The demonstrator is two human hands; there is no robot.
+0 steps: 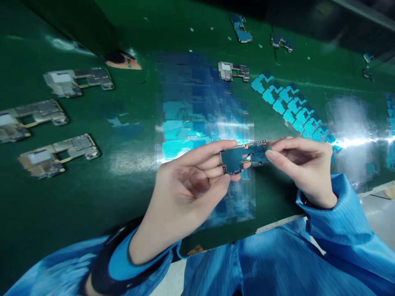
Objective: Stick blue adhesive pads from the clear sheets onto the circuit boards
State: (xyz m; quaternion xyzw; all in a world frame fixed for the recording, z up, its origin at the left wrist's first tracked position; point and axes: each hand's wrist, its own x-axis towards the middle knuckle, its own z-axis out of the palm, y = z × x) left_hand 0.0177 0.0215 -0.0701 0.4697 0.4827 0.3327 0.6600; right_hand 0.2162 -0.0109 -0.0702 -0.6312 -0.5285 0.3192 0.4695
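Observation:
A small circuit board [233,159] with a blue film on its face is held up, slightly tilted, at the middle of the view. My left hand [197,176] grips its left end between thumb and fingers. My right hand [296,162] is at the board's right end, thumb and index finger pinched together there. Whether they pinch the board's edge or a bit of film is too small to tell. Beneath the hands lies a clear sheet [179,111] bearing rows of blue film pieces.
Several circuit boards [61,154] lie on the green table [123,197] at the left. Another board [226,72] sits behind the sheet, with more at the back right. A diagonal strip of cyan film pieces [285,102] is on the right. A dark post [89,28] stands back left.

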